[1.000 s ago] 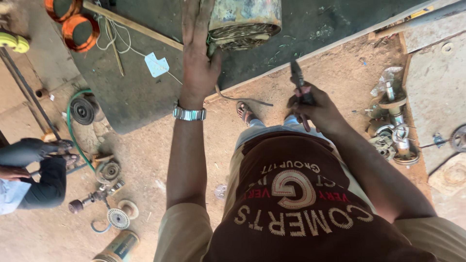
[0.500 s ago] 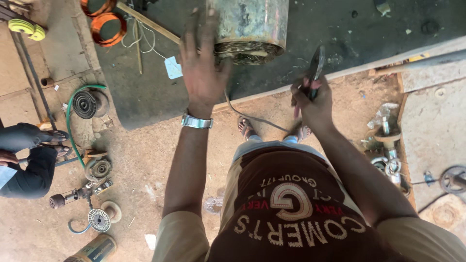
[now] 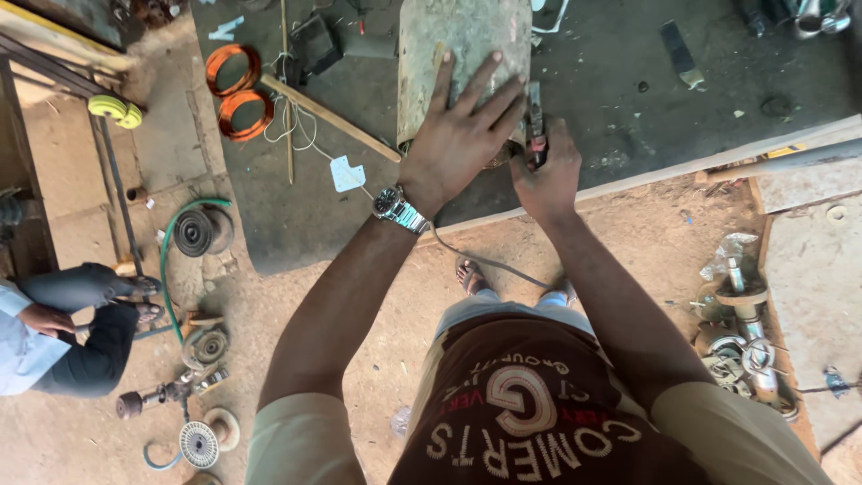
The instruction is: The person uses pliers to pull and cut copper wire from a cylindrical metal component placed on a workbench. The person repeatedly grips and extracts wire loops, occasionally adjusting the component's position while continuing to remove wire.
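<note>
Seen from the head camera: left hand (image 3: 462, 135) spread flat, palm down, on the worn greenish-grey metal motor cylinder (image 3: 462, 45) lying on the dark desk (image 3: 628, 99); right hand (image 3: 545, 175) clenched around a dark-handled tool (image 3: 535, 126) at the cylinder's near end; orange copper wire coils (image 3: 235, 90) well apart to the left.

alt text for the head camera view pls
Seen from above, a person's left hand lies flat on a worn metal cylinder on a dark workbench, while the right hand grips a tool against it. Another person sits on the dirt floor nearby.
</note>
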`<state>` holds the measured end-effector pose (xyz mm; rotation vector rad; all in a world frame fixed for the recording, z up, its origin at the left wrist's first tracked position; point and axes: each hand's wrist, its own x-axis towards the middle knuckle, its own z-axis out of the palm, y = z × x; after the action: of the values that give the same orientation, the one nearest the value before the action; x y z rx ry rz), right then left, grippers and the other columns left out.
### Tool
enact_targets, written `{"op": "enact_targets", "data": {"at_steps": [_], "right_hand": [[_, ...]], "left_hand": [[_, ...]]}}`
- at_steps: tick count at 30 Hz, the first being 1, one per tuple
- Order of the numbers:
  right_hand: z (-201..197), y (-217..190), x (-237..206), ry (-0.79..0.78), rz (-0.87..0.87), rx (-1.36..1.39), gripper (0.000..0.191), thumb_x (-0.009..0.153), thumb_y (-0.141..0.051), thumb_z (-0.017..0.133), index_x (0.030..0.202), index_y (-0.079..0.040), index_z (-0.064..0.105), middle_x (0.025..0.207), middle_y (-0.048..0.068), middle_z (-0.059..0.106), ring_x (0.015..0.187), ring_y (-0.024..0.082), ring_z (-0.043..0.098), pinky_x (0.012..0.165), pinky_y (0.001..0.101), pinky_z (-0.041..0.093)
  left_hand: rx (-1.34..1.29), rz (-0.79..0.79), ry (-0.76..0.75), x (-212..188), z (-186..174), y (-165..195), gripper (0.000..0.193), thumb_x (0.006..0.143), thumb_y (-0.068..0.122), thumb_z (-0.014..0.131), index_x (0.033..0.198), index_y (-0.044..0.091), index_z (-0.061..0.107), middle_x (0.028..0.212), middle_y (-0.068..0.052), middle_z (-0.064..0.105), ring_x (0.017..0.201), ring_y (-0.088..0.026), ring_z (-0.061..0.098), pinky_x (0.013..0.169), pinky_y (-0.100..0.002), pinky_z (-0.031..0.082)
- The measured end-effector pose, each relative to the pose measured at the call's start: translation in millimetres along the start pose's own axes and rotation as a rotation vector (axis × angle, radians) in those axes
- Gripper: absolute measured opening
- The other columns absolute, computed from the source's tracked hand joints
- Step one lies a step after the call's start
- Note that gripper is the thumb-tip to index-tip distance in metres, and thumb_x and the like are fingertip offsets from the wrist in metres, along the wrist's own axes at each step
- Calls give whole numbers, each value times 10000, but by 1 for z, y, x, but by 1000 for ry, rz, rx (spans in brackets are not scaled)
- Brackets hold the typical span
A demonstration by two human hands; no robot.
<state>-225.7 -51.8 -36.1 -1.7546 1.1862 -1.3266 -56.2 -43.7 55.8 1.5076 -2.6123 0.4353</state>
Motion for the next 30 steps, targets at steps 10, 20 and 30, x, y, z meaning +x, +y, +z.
{"op": "enact_targets", "data": {"at_steps": [10, 20, 30], "right_hand": [[-64, 42, 14, 144, 122, 118, 191, 868, -22, 686, 1021, -14, 572, 809, 181, 664, 752, 377, 665, 641, 368, 514], [-74, -4, 2, -73, -64, -186, 369, 799, -68, 775, 1137, -10, 639, 849, 190, 672, 770, 379, 677, 665, 437, 535], [-46, -12, -34, -313, 764, 119, 372, 879, 68, 720, 1192, -49, 556, 940, 147, 693, 670, 336, 622, 495, 473, 442]], "left_hand": [[155, 78, -113, 83, -15, 84, 304, 926, 204, 642, 1203, 106, 721, 1293, -8, 675, 1407, -309, 486, 1120, -814, 244], [-185, -217, 364, -15, 9, 62, 408, 911, -6, 649, 1253, 205, 720, 1428, 49, 629, 1447, -133, 509, 1304, -609, 263], [-495, -574, 415, -133, 5, -9, 901, 712, 60, 773, 1550, 199, 473, 1671, -67, 355, 1583, -399, 279, 1325, -588, 260]]}}
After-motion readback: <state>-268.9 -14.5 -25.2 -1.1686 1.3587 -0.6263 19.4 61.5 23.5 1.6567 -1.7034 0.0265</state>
